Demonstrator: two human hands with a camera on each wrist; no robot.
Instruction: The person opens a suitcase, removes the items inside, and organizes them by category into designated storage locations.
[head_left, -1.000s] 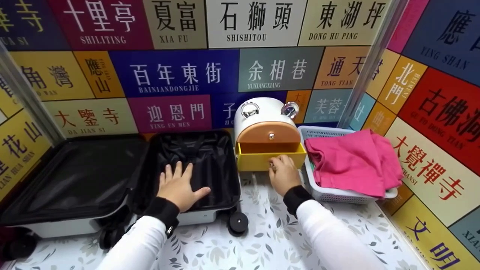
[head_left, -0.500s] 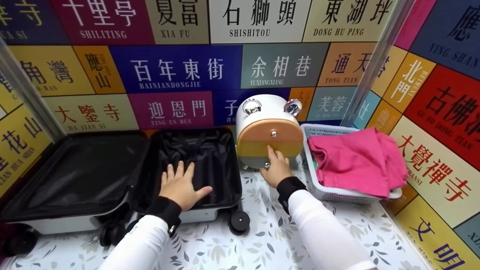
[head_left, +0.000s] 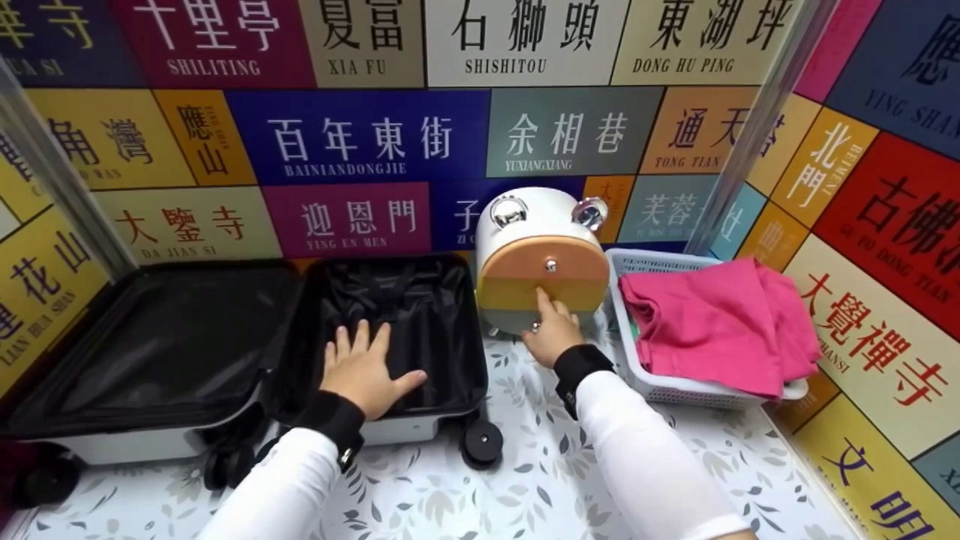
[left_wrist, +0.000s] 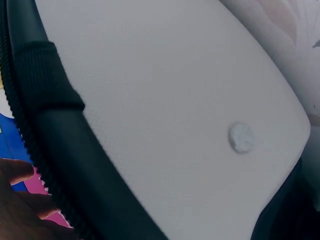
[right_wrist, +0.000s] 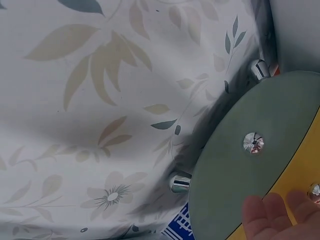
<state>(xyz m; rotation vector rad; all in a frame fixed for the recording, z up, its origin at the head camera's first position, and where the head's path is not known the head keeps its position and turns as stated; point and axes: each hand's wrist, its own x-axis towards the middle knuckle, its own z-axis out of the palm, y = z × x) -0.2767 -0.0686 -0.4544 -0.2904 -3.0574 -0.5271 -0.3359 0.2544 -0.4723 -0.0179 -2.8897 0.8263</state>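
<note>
A small white round-fronted drawer cabinet with silver ball eyes stands against the back wall. Its orange drawer, yellow drawer and grey-green drawer all sit flush. My right hand is at the yellow drawer's front, index finger extended against it. In the right wrist view its fingertips lie by the yellow front, beside a silver knob. My left hand, fingers spread and holding nothing, is over the black-lined half of an open suitcase; contact cannot be told.
The suitcase's other half lies at the left, and a black wheel juts out at the front. Right of the cabinet stands a light-blue plastic basket holding folded pink cloth. Sign-printed walls enclose the leaf-patterned surface.
The yellow drawer stood pulled out and has gone in flush. My right hand released its knob and moved to the drawer's front. The left hand stays over the suitcase.
</note>
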